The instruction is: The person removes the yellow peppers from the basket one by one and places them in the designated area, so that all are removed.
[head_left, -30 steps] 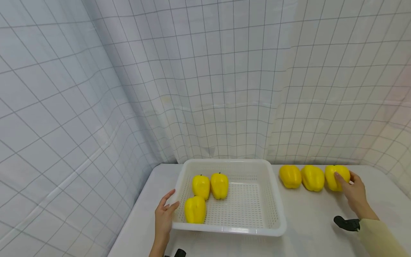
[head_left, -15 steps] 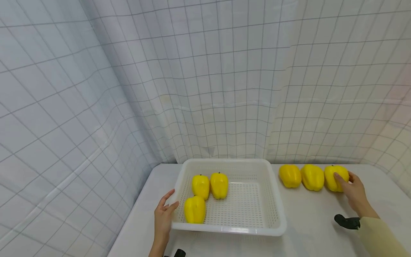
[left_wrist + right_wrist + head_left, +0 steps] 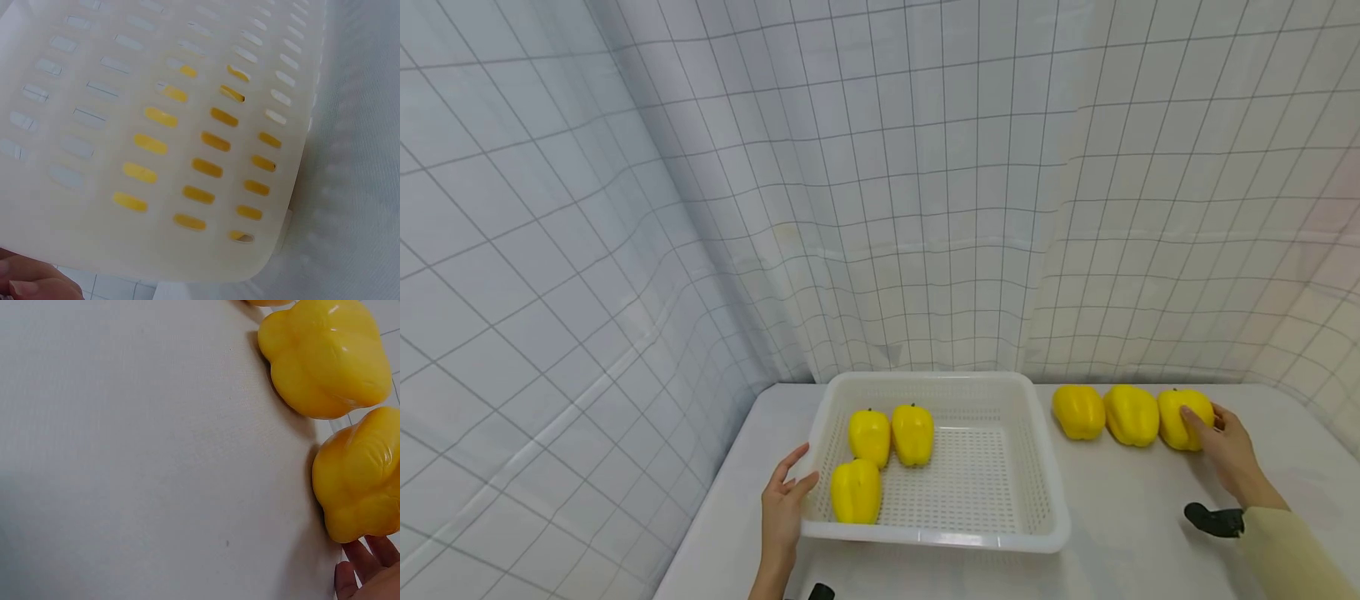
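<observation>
In the head view my right hand (image 3: 1228, 446) holds a yellow bell pepper (image 3: 1176, 417), the rightmost of three in a row on the table. Its thumb lies across the pepper's front and the fingers reach round the right side. The right wrist view shows the fingers at the lower end of this pepper (image 3: 362, 481). My left hand (image 3: 784, 504) grips the left rim of a white plastic basket (image 3: 936, 537), thumb over the edge. Three yellow bell peppers lie in the basket's left part, one (image 3: 856, 492) nearer to me. Through the slots the left wrist view shows yellow.
Two more bell peppers, a middle one (image 3: 1131, 415) and a left one (image 3: 1078, 412), stand between the held pepper and the basket. A white gridded curtain (image 3: 925, 208) hangs behind and to the left of the white table (image 3: 1120, 517).
The pepper in my right hand has shifted slightly left and toward me, its stem tipping a little. My left hand and the basket stay in place.
</observation>
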`<move>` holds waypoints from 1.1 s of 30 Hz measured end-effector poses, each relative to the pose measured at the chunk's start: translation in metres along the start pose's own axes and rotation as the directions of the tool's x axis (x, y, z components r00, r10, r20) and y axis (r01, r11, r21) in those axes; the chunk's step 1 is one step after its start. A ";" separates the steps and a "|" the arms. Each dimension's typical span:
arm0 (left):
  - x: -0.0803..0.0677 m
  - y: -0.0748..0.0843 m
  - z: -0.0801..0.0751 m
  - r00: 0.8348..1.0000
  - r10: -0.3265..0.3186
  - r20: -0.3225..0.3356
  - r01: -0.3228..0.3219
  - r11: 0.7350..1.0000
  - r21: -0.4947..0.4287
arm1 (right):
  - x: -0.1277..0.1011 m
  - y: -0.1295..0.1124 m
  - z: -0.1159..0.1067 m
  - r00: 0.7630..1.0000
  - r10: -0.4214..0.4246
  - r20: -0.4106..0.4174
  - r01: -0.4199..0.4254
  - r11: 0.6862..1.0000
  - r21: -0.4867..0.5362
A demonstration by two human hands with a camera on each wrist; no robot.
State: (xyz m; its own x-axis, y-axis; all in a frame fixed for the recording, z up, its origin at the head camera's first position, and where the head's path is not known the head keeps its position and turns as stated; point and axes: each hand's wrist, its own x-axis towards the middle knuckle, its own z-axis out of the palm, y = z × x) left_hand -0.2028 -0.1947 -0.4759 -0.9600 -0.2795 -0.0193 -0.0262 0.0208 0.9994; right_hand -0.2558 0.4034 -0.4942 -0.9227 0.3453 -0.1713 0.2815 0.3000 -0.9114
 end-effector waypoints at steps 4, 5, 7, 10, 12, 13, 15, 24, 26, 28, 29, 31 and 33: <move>0.000 0.000 0.000 1.000 0.007 -0.002 -0.007 1.000 0.004 | 0.000 0.003 -0.001 1.000 0.021 0.020 -0.021 1.000 -0.008; 0.000 0.000 0.000 1.000 0.010 -0.004 -0.010 1.000 0.006 | 0.001 0.004 -0.002 0.999 0.028 0.029 -0.028 1.000 -0.007; 0.001 0.000 0.000 1.000 0.016 -0.007 -0.015 1.000 0.011 | 0.001 0.004 -0.003 0.998 0.036 0.043 -0.036 0.999 -0.006; 0.003 -0.001 0.000 1.000 0.026 -0.010 -0.026 0.999 0.023 | 0.002 0.005 -0.003 0.997 0.043 0.057 -0.042 0.999 -0.011; 0.004 -0.001 0.000 1.000 0.028 -0.012 -0.027 0.999 0.028 | 0.002 0.006 -0.003 0.998 0.042 0.056 -0.041 0.999 -0.015; 0.004 -0.001 0.000 1.000 0.028 -0.014 -0.027 0.999 0.032 | 0.002 0.007 -0.003 0.998 0.042 0.054 -0.041 0.999 -0.018; 0.005 -0.001 -0.001 1.000 0.025 -0.015 -0.024 0.999 0.037 | 0.002 0.008 -0.003 0.998 0.043 0.052 -0.042 0.999 -0.021; 0.003 -0.001 0.001 1.000 0.019 -0.016 -0.019 0.999 0.031 | 0.000 0.008 0.000 0.998 0.055 -0.003 -0.055 0.998 -0.002; 0.002 -0.002 0.001 1.000 0.017 -0.011 -0.017 0.999 0.030 | -0.003 0.007 0.001 0.998 0.050 -0.034 -0.050 0.999 0.007; 0.001 -0.002 0.001 1.000 0.016 -0.011 -0.015 0.999 0.031 | -0.006 0.007 0.003 0.995 0.047 -0.084 -0.046 0.999 0.017; 0.001 -0.001 0.001 1.000 0.015 -0.011 -0.014 0.999 0.030 | -0.008 0.006 0.005 0.993 0.042 -0.114 -0.041 0.999 0.016; 0.001 -0.001 0.000 1.000 0.013 -0.010 -0.013 1.000 0.028 | -0.012 0.004 0.007 0.980 0.036 -0.194 -0.034 0.999 0.013; 0.001 -0.001 0.001 1.000 0.011 -0.010 -0.011 1.000 0.025 | -0.016 0.001 0.010 0.955 0.028 -0.295 -0.024 1.000 0.015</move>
State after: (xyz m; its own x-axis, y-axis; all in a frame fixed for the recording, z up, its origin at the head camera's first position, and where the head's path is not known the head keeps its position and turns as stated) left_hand -0.2036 -0.1943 -0.4772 -0.9573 -0.2891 -0.0077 -0.0224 0.0475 0.9986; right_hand -0.2432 0.3893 -0.4965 -0.7956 0.6007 -0.0783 0.2997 0.2779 -0.9127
